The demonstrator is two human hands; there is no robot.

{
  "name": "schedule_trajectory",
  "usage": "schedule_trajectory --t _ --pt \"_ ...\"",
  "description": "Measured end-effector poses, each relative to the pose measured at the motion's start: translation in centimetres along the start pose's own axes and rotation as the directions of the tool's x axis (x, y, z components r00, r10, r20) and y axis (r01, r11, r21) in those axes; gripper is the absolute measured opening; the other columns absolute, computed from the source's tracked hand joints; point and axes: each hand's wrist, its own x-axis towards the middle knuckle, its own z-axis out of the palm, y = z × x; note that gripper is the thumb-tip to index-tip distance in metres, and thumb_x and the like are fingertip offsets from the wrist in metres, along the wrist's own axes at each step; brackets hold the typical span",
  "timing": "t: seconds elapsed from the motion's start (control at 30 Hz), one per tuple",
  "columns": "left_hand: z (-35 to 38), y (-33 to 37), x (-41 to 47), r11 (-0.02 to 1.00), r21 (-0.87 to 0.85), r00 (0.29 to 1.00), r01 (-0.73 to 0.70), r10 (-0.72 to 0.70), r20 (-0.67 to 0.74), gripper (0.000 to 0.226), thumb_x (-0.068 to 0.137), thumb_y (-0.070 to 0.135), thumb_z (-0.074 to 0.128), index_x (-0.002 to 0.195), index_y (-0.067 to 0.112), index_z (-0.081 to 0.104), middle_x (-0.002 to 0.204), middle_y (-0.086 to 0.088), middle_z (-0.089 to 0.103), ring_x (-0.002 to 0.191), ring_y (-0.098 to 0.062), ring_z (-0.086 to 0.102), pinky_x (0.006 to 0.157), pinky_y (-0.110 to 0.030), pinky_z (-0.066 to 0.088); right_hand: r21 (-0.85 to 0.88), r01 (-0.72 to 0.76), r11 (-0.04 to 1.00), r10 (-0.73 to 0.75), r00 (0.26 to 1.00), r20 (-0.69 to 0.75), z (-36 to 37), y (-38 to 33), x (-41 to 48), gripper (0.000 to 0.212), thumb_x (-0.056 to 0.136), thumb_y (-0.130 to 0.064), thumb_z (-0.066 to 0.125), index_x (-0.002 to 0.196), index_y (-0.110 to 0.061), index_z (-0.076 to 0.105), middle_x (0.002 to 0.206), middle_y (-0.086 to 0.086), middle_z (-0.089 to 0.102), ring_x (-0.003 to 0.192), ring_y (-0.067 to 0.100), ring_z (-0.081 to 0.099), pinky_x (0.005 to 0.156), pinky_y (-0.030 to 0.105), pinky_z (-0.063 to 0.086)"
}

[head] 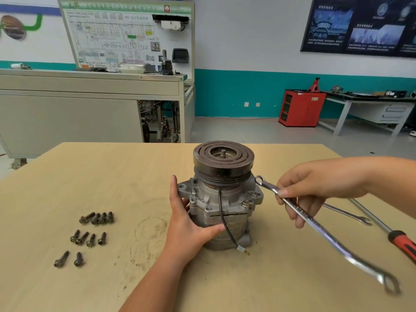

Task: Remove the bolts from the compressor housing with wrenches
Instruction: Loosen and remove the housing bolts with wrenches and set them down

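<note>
the compressor [225, 199] stands on the tabletop [112, 176]. your left grip [189, 224], fingers straight, presses its side. your right grip [315, 188] pinches the wrench [315, 224]; seat its ring fully over the bolt [245, 203] before pulling.

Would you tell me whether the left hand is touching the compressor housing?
Touching: the head view shows the left hand with palm and thumb laid against the side of the compressor housing, no gap visible.
</note>
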Motion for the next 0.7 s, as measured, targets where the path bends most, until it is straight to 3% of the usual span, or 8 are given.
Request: schedule_trajectory --t 0.17,0.33,0.4,0.47,0.57,0.63,0.7 --pt "0.0 0.0 0.0 1.000 -0.010 1.000 -0.003 0.003 0.004 0.136 0.044 0.047 0.089 0.135 0.065 -0.011 0.139 0.029 0.033 0.129 0.009 0.038 0.095 -0.001 0.031 0.266 0.012 0.964 -0.023 0.999 0.039 3.2 0.0 0.6 0.024 0.100 -0.023 0.039 0.086 -0.008 0.053 0.059 0.005 0.066 0.051 0.016 0.067 0.048 0.021 0.052" --pt "0.0 0.0 0.0 1.000 -0.021 1.000 -0.005 0.005 -0.001 0.133 0.043 0.054 0.086 0.134 0.068 -0.011 0.135 0.032 0.034 0.127 0.011 0.039 0.094 -0.001 0.033 0.307 -0.035 0.951 0.013 0.997 0.075 4.6 -0.7 1.1 0.027 0.101 -0.025 0.039 0.084 -0.009 0.053 0.052 0.003 0.062 0.044 0.014 0.063 0.043 0.020 0.051" --pt "0.1 -0.1 0.1 1.000 -0.023 1.000 -0.006 0.005 -0.003 0.134 0.043 0.053 0.087 0.134 0.068 -0.011 0.134 0.034 0.034 0.126 0.011 0.040 0.094 -0.001 0.033 0.210 -0.067 0.976 0.045 0.993 0.106 4.0 -1.1 0.9 0.027 0.101 -0.027 0.039 0.084 -0.010 0.052 0.051 0.001 0.061 0.043 0.013 0.062 0.044 0.020 0.050" --pt "0.1 -0.1 0.1 1.000 -0.026 1.000 -0.006 0.006 -0.003 0.134 0.044 0.053 0.087 0.134 0.068 -0.011 0.133 0.035 0.035 0.126 0.012 0.040 0.093 -0.001 0.034 -0.081 -0.080 0.993 0.084 0.996 0.043 2.7 -1.6 0.7 0.029 0.098 -0.034 0.043 0.083 -0.012 0.055 0.051 -0.003 0.060 0.044 0.011 0.060 0.048 0.020 0.049" --pt "0.1 0.0 0.1 1.000 -0.021 1.000 -0.006 0.006 -0.005 0.132 0.043 0.054 0.086 0.132 0.069 -0.010 0.133 0.035 0.033 0.125 0.015 0.039 0.092 0.001 0.032 -0.580 -0.099 0.809 -0.023 0.980 -0.200 1.0 -2.0 1.2 0.027 0.090 -0.049 0.051 0.077 -0.028 0.060 0.064 -0.010 0.061 0.058 0.005 0.056 0.056 0.018 0.043" --pt "0.0 0.1 0.0 1.000 -0.025 1.000 -0.005 0.005 -0.002 0.131 0.043 0.054 0.086 0.131 0.071 -0.010 0.134 0.034 0.033 0.125 0.014 0.039 0.093 0.001 0.032 -0.652 -0.058 0.756 -0.144 0.957 -0.253 0.4 -1.8 1.6 0.019 0.089 -0.050 0.052 0.077 -0.036 0.059 0.075 -0.012 0.059 0.070 0.006 0.053 0.062 0.021 0.041" --pt "0.0 0.2 0.0 1.000 -0.019 1.000 -0.004 0.004 -0.002 0.132 0.043 0.054 0.088 0.130 0.072 -0.010 0.136 0.030 0.034 0.126 0.011 0.039 0.093 0.000 0.032 -0.607 -0.037 0.794 -0.117 0.970 -0.213 -0.5 -1.5 1.1 0.016 0.090 -0.045 0.053 0.080 -0.035 0.061 0.076 -0.012 0.063 0.072 0.003 0.057 0.066 0.019 0.042"
